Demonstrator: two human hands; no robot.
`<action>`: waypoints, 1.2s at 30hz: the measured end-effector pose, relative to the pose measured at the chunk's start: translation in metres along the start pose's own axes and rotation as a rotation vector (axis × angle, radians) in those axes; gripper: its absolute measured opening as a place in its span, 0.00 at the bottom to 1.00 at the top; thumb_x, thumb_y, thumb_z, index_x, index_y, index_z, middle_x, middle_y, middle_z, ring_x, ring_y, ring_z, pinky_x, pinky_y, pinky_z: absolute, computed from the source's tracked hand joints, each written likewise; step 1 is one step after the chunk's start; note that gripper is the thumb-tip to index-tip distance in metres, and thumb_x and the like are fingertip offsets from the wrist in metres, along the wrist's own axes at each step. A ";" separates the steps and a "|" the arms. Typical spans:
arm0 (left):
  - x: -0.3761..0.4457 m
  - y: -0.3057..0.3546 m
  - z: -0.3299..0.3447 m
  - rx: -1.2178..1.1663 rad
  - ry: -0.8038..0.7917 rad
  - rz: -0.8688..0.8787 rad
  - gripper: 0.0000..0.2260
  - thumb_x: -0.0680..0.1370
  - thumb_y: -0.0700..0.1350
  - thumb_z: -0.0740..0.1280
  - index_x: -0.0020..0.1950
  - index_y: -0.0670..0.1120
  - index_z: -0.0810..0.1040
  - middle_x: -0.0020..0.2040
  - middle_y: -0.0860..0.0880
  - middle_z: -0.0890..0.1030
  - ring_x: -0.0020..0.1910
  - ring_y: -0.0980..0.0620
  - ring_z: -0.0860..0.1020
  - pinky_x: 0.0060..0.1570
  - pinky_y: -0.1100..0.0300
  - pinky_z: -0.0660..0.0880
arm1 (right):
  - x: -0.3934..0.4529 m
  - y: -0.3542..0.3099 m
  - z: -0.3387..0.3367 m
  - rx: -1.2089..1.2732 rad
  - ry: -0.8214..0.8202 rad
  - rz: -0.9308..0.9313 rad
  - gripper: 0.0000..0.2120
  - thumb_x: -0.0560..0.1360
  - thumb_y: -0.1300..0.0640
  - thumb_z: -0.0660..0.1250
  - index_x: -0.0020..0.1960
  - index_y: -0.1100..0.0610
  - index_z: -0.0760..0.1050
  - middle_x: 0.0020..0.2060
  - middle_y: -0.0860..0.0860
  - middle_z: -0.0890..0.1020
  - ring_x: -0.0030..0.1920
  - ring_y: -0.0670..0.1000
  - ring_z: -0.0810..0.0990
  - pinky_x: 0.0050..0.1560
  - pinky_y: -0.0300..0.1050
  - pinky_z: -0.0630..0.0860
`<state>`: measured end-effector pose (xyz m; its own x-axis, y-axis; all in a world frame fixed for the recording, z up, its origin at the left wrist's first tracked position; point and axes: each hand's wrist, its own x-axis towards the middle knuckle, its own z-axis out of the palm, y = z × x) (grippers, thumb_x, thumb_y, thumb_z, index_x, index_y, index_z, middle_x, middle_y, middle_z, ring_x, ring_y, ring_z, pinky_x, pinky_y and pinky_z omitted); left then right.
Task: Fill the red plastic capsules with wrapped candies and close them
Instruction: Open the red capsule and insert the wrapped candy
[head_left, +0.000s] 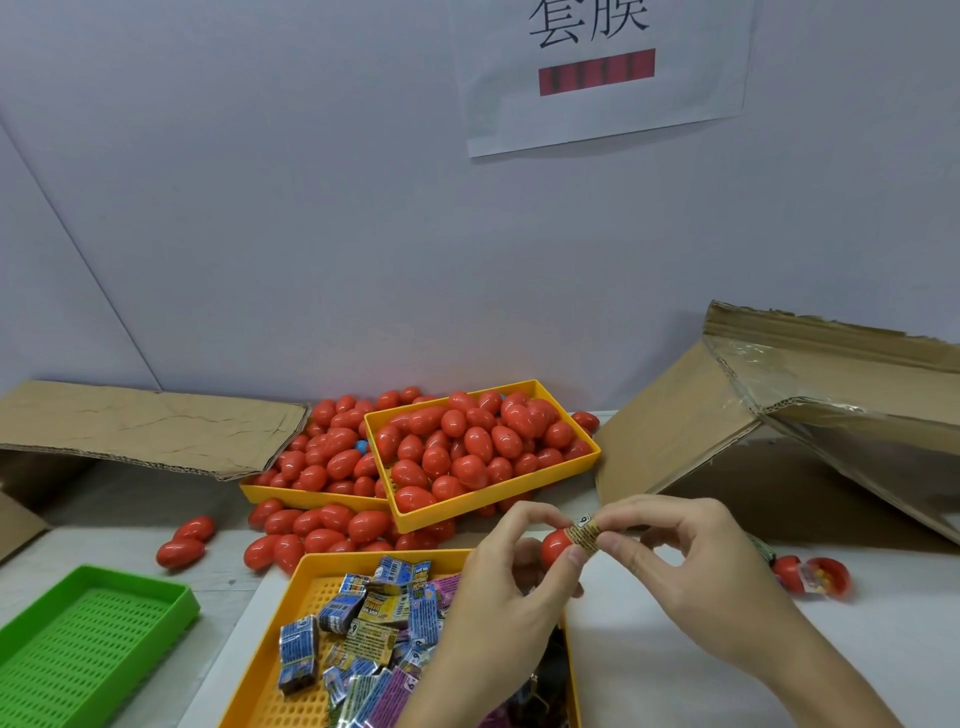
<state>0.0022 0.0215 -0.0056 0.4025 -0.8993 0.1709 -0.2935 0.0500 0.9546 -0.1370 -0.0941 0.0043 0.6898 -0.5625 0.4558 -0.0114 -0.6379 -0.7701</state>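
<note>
Filling step: left hand (511, 582) grips a red capsule half (555, 546), right hand (670, 558) pinches a wrapped candy (583, 534) at its three-o'clock mouth; next, push it in.

Three shallow yellow plastic trays sit on the counter: one near (311, 571), two far (519, 387) (291, 496). One green perforated plastic tray (171, 592) lies near left, and one printed white paper sheet (597, 104) hangs far. Red egg-shaped plastic capsules (467, 447) and small wrapped candies (358, 618) are too many to count; two hands (498, 613) (685, 566) show.
</note>
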 end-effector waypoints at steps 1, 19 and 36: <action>0.000 0.000 0.001 -0.011 0.010 0.000 0.10 0.76 0.54 0.69 0.55 0.54 0.76 0.37 0.48 0.83 0.32 0.58 0.78 0.34 0.66 0.72 | 0.000 -0.001 0.000 -0.001 0.004 -0.002 0.10 0.68 0.42 0.66 0.44 0.26 0.78 0.43 0.32 0.83 0.52 0.41 0.80 0.47 0.39 0.79; 0.000 0.000 0.001 -0.206 0.048 0.094 0.11 0.76 0.54 0.70 0.54 0.50 0.76 0.41 0.42 0.84 0.32 0.46 0.79 0.32 0.62 0.76 | 0.000 -0.003 0.008 0.302 0.073 0.154 0.16 0.65 0.47 0.72 0.54 0.43 0.81 0.46 0.45 0.86 0.50 0.46 0.84 0.42 0.39 0.81; 0.000 -0.001 0.005 -0.227 0.014 0.134 0.17 0.77 0.53 0.67 0.59 0.45 0.70 0.40 0.45 0.83 0.29 0.53 0.79 0.27 0.64 0.71 | -0.001 -0.008 0.012 0.410 0.080 0.192 0.18 0.64 0.49 0.73 0.53 0.46 0.81 0.45 0.48 0.86 0.48 0.50 0.85 0.46 0.40 0.81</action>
<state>-0.0015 0.0193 -0.0075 0.3853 -0.8724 0.3009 -0.1433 0.2655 0.9534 -0.1292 -0.0819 0.0049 0.6447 -0.6997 0.3079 0.1651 -0.2658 -0.9498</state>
